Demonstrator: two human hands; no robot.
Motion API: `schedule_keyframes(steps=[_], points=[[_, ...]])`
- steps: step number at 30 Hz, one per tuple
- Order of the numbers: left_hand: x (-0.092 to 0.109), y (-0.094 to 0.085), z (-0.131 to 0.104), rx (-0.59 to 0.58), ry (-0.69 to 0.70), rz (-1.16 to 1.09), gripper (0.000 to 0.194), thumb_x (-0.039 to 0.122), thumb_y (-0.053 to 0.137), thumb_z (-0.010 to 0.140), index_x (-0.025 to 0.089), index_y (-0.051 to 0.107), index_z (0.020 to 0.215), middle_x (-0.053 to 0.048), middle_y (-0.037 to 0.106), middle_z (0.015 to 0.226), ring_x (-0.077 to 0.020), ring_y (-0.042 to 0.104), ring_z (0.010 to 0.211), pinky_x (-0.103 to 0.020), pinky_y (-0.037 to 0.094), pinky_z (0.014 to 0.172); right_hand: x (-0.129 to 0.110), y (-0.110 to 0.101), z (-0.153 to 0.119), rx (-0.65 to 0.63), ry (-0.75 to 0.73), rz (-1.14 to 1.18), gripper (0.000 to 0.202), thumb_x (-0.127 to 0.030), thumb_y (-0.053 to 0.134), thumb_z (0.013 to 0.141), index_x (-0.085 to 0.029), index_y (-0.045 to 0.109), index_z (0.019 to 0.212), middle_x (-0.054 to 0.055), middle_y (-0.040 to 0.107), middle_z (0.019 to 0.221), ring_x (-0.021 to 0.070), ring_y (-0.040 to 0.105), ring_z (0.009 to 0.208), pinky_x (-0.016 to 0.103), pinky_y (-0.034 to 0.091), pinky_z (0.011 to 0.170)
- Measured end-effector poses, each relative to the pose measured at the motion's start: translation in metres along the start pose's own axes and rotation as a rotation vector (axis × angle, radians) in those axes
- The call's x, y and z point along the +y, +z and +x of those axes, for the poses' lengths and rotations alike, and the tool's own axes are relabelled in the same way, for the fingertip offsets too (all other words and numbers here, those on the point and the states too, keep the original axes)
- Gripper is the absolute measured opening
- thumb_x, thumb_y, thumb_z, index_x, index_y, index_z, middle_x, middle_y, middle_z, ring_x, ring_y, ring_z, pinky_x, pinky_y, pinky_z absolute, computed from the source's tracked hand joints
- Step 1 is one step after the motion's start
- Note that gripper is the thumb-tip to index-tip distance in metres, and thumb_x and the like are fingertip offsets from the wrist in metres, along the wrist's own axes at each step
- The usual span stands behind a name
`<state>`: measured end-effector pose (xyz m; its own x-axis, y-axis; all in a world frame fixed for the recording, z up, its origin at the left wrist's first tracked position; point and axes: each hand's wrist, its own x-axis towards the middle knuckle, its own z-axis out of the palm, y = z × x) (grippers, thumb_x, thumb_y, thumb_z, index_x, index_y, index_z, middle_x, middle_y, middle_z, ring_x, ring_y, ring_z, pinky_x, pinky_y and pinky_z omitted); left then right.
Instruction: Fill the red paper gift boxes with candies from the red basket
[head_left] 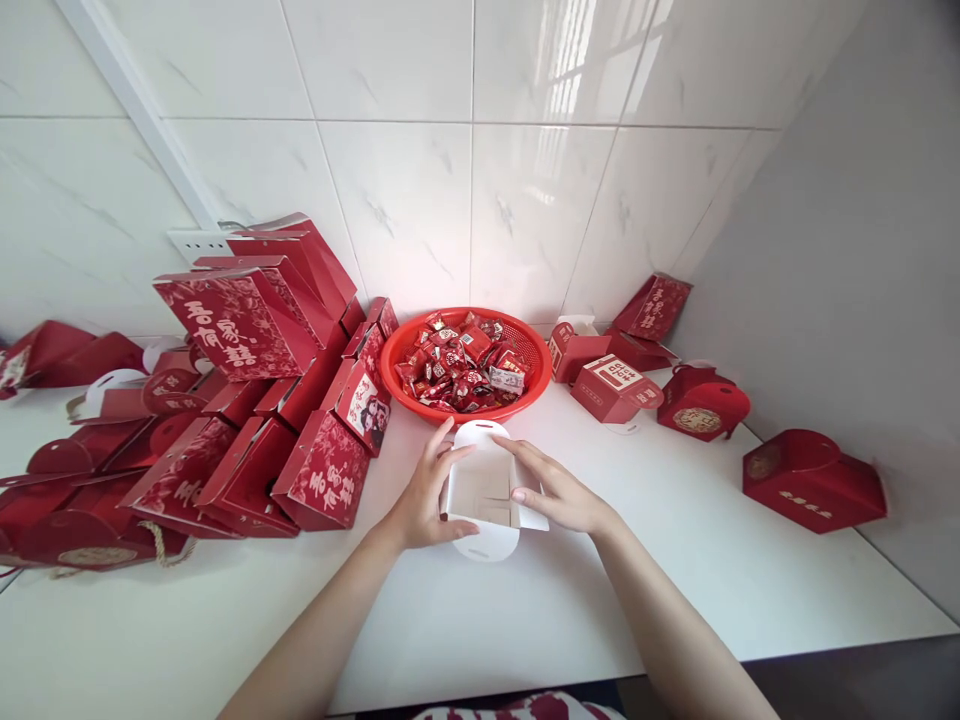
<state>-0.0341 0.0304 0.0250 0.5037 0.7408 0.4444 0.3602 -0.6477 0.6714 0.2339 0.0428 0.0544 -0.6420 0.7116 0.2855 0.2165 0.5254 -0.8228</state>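
In front of me an opened gift box sits on the white table, its white inside facing up. Its rounded end flaps are folded out toward the basket and toward me, each with a slot. My left hand grips the box's left side, thumb along the near edge and fingers at the far left corner. On the right, my right hand holds the side wall, its thumb at the inner face and fingers by the far flap. Just beyond the box stands a red plastic basket full of red-wrapped candies.
Stacked red gift boxes crowd the left, beside handled boxes with rope. More red boxes stand at the right, one near the grey partition. A tiled wall with a socket closes off the back.
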Motion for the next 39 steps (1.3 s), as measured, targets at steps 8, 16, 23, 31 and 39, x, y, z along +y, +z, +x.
schedule_keyframes(steps=[8, 16, 23, 31, 39], points=[[0.009, 0.004, 0.003, -0.162, -0.026, 0.045, 0.118, 0.067, 0.08, 0.063, 0.024, 0.019, 0.155, -0.018, 0.027, 0.156, -0.0389, 0.024, 0.146, -0.055, 0.027, 0.12, 0.02, 0.018, 0.007, 0.211, 0.258, -0.071, 0.038, -0.044, 0.056, 0.096, -0.026, 0.065, 0.129, 0.01, 0.056, 0.132, 0.0254, 0.056, 0.121, 0.04, 0.043, 0.105], [0.011, 0.013, 0.002, -0.128, -0.107, -0.011, 0.109, 0.052, 0.083, 0.066, 0.024, 0.022, 0.152, -0.017, 0.034, 0.144, -0.0387, 0.034, 0.138, -0.056, 0.035, 0.114, 0.012, 0.019, 0.021, 0.247, 0.362, -0.081, 0.025, -0.037, 0.057, 0.094, -0.023, 0.077, 0.097, 0.004, 0.077, 0.093, 0.0235, 0.07, 0.082, 0.032, 0.052, 0.074], [-0.01, 0.028, 0.0, -0.035, -0.037, -0.319, 0.106, 0.052, 0.082, 0.066, 0.024, 0.026, 0.15, -0.016, 0.032, 0.143, -0.0392, 0.035, 0.137, -0.057, 0.032, 0.115, 0.018, 0.025, 0.03, 0.315, 0.326, -0.111, 0.029, -0.038, 0.052, 0.095, -0.021, 0.076, 0.09, 0.003, 0.076, 0.085, 0.022, 0.068, 0.073, 0.03, 0.051, 0.07], [-0.021, 0.016, 0.0, 0.012, -0.116, -0.337, 0.102, 0.039, 0.081, 0.071, 0.023, 0.021, 0.153, -0.017, 0.038, 0.147, -0.0375, 0.041, 0.137, -0.057, 0.035, 0.113, 0.01, 0.024, 0.048, 0.443, 0.128, -0.278, 0.027, -0.034, 0.048, 0.099, -0.021, 0.071, 0.097, 0.006, 0.073, 0.094, 0.0221, 0.066, 0.082, 0.031, 0.05, 0.077], [-0.027, 0.011, -0.002, 0.006, -0.16, -0.359, 0.112, 0.036, 0.083, 0.069, 0.025, 0.014, 0.156, -0.017, 0.036, 0.151, -0.0381, 0.039, 0.139, -0.057, 0.035, 0.113, 0.005, -0.029, 0.117, 0.423, 0.218, -0.473, 0.027, -0.02, 0.038, 0.1, -0.018, 0.063, 0.111, 0.008, 0.068, 0.114, 0.0215, 0.063, 0.106, 0.031, 0.047, 0.092]])
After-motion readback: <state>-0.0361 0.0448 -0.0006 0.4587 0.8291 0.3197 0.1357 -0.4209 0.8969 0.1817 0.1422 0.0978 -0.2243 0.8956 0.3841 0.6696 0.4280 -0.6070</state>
